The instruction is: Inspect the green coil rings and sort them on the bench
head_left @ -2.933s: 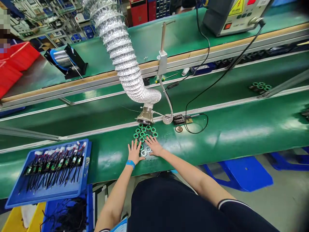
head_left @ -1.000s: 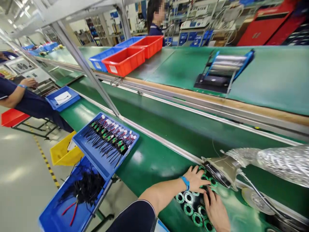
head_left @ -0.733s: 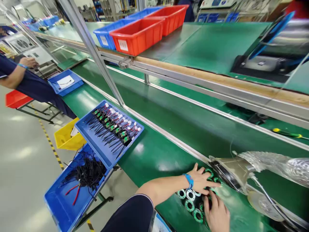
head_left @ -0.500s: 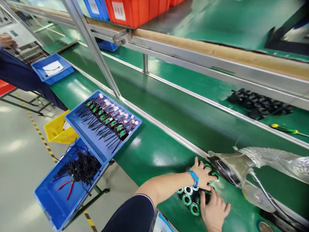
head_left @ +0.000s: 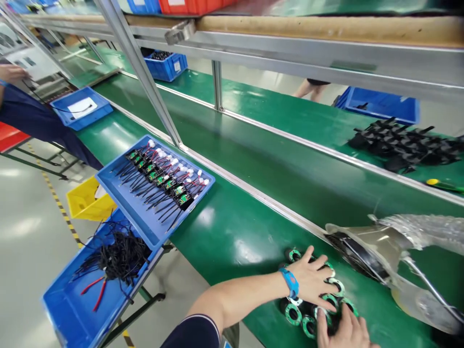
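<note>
green-wound ring coils (head_left: pixel 293 313), clustered flat on belt (head_left: pixel 232 232)

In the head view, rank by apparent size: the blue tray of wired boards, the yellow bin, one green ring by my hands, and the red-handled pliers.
1. blue tray of wired boards
2. yellow bin, partly hidden under the tray, so its real extent is unsure
3. red-handled pliers
4. green ring, though it lies nearest the camera

Blue tray (head_left: pixel 108 179) of wired boards (head_left: pixel 159 176) beside conveyor belt (head_left: pixel 275 164).
</note>
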A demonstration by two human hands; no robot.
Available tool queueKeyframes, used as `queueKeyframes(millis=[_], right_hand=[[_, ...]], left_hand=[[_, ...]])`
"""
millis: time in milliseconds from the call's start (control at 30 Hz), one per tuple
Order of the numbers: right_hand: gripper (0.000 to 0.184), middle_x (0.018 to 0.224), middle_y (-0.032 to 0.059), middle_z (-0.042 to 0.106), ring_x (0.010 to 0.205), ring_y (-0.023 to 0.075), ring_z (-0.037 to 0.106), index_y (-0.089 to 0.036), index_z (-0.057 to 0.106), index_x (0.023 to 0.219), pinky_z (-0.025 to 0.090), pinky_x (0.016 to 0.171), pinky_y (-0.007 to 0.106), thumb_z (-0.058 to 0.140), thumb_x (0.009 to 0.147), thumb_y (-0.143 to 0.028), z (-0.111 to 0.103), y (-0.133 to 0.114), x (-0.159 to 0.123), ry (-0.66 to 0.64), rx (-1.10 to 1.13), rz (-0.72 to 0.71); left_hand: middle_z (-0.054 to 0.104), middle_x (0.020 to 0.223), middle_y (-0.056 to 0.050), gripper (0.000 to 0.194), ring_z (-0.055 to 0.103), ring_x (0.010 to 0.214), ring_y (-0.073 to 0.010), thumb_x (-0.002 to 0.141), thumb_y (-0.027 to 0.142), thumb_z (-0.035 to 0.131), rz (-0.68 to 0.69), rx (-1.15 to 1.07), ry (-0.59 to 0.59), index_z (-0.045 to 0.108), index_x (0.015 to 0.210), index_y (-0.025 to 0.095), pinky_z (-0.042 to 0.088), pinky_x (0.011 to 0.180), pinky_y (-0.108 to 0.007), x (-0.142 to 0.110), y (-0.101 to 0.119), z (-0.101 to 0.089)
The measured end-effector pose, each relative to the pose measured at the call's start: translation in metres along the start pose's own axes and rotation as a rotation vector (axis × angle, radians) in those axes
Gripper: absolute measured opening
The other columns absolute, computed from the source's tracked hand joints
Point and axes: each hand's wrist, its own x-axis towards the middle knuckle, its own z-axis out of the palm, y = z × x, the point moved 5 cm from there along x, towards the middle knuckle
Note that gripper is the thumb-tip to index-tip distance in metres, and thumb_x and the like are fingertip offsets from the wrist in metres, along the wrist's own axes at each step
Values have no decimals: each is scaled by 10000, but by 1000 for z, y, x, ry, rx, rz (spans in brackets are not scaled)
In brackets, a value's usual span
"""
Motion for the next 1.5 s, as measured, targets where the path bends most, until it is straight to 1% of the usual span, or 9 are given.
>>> queueKeyframes(millis=[167,267,500,633,767,967,1167,1333,1500], right_hand=[[892,1482,229,376,1411,458,238,-148,286,1521,86,1074,750,172,872,-750,-15,-14,-8,-89,1,-79],[923,1522,222,312,1435,444,183,-153,273,1525,44,1084,743,148,855,-774,-22,-16,-10,-95,21,-131],[826,1596,194,113,1456,448,57,-139,291,1516,5,1057,769,206,900,-682,-18,-8,-9,-116,-22,-186],[831,1607,182,63,1458,435,56,-131,340,1491,66,1099,721,426,863,-668,-14,-4,1,-228,-112,-226],[910,1616,132,70,1456,442,27,-176,300,1516,39,1116,706,516,806,-704,-4,6,22,-322,-126,-274],[985,1614,129,96,1457,431,22,-214,224,1542,-12,1118,705,460,781,-794,-1,12,37,-366,-33,-313],[1057,1573,157,225,1439,441,106,-289,200,1543,23,1114,704,488,702,-861,-3,20,40,-458,105,-200],[996,1500,178,336,1429,442,142,-314,242,1528,36,1101,719,483,721,-847,-15,23,39,-464,196,-87],[930,1489,186,338,1422,450,159,-321,241,1524,56,1078,746,484,761,-794,-25,23,31,-450,268,-46]], left_hand=[[188,1589,-115,887,116,1458,-417,777,792,475,-118,42,-87,326,1497,295,126,1127,-661,-55,8,-47],[66,1614,-126,1073,57,1456,-460,681,830,556,-188,12,-167,211,1535,280,160,1108,-680,-84,9,-57],[0,1614,-144,1132,-1,1454,-471,655,802,616,-73,-15,-204,160,1545,271,133,1108,-699,-89,8,-33],[-33,1610,-158,1149,-44,1448,-485,627,824,614,-85,-86,-242,183,1539,274,5,1061,-773,-78,4,-10],[-60,1609,-156,1259,-58,1451,-477,522,852,663,-81,-104,-288,183,1538,284,-64,1070,-755,-56,-7,8],[-74,1607,-165,1331,-30,1461,-456,474,830,714,10,-113,-318,164,1543,259,62,1138,-681,-40,-13,12],[14,1619,-120,1260,61,1468,-430,529,734,758,26,-77,-236,173,1544,271,191,1152,-612,-37,-5,16],[144,1608,-96,970,142,1463,-398,675,521,732,-47,-37,-146,297,1512,294,275,1117,-581,-42,6,26],[293,1562,-68,692,211,1436,-400,746,485,661,-37,-66,-87,492,1402,343,383,1023,-557,-42,11,30]])
